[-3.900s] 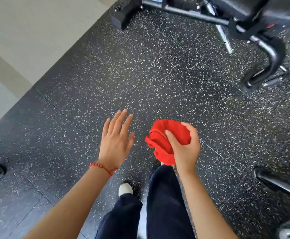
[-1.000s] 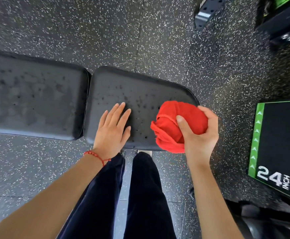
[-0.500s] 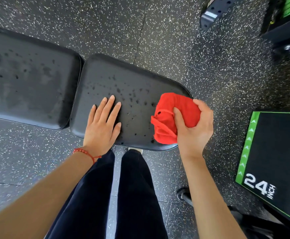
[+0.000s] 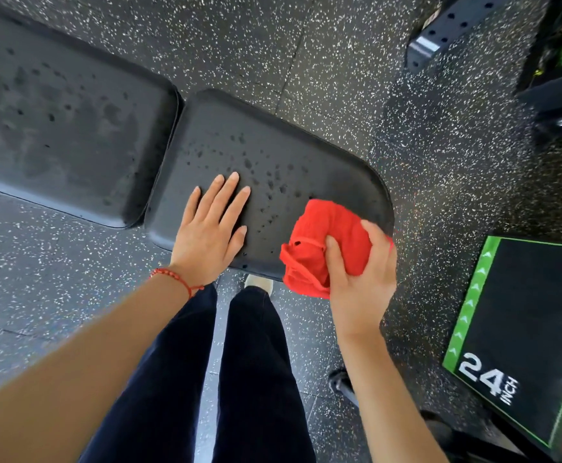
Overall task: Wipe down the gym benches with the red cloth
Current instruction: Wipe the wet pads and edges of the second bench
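Note:
A black padded gym bench lies across the view in two pads: a seat pad (image 4: 272, 152) dotted with dark droplets and a longer back pad (image 4: 62, 115) to its left, also spotted. My left hand (image 4: 211, 232) rests flat on the near left part of the seat pad, fingers spread, a red string bracelet on the wrist. My right hand (image 4: 359, 279) grips a bunched red cloth (image 4: 319, 242) at the seat pad's near right corner, with the cloth against the pad's edge.
Speckled black rubber floor (image 4: 323, 61) surrounds the bench. A black plyo box (image 4: 533, 329) with green trim marked "24 INCH" stands at the right. A perforated black steel rack foot (image 4: 446, 31) and dark equipment sit at the top right. My dark-trousered legs (image 4: 206, 379) stand just before the bench.
I walked from open floor to the bench. Over the last second my left hand settled flat on the seat pad, and my right hand brought the cloth down to the pad's near right corner.

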`<state>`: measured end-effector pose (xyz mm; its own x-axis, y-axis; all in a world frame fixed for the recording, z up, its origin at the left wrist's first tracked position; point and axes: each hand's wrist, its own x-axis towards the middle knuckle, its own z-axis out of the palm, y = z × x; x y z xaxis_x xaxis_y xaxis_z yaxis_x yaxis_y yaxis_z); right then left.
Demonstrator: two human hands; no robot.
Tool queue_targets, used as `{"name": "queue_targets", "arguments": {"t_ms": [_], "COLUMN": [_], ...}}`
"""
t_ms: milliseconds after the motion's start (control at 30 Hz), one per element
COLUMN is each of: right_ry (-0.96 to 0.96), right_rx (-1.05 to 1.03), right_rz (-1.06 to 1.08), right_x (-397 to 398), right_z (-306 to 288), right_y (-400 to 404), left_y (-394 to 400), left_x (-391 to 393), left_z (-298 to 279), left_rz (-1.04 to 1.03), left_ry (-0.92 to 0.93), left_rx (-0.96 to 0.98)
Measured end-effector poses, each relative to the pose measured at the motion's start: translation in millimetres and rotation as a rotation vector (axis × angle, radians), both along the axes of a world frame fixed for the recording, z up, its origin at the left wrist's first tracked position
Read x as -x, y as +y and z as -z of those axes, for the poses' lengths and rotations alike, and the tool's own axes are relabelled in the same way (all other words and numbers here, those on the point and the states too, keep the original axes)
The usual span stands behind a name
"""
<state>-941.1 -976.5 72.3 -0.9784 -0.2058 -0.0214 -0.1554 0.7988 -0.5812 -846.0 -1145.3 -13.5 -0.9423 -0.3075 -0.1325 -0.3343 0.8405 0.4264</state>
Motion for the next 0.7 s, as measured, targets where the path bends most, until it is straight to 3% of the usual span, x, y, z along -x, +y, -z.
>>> {"name": "queue_targets", "arguments": {"t_ms": [133,267,467,700], "right_ry": [0.017,0.101,0.102,0.079], "right_rx": [-0.002,-0.036,-0.001,-0.017], "right_rz": [-0.034,-0.189,-0.235,-0.223], "right_x": [-7.3,25.6,71.0,42.3], "right_z": [2.8,9.3,21.3,19.7], "right_y": [-4.3,-26.4,-74.4,-56.9], "left_y": [-1.5,-3.9,-20.0,-25.6], "left_x": [-0.9,-2.4,-7.1,-7.1], "left_z": [1.0,1.8,4.4,4.4], "left_rz": [-0.006,-0.065,-0.142,-0.139], "left_ry": [0.003,0.012,-0.017,-0.063], "left_rx": [-0.011,-0.03,-0.032,-0.049]}}
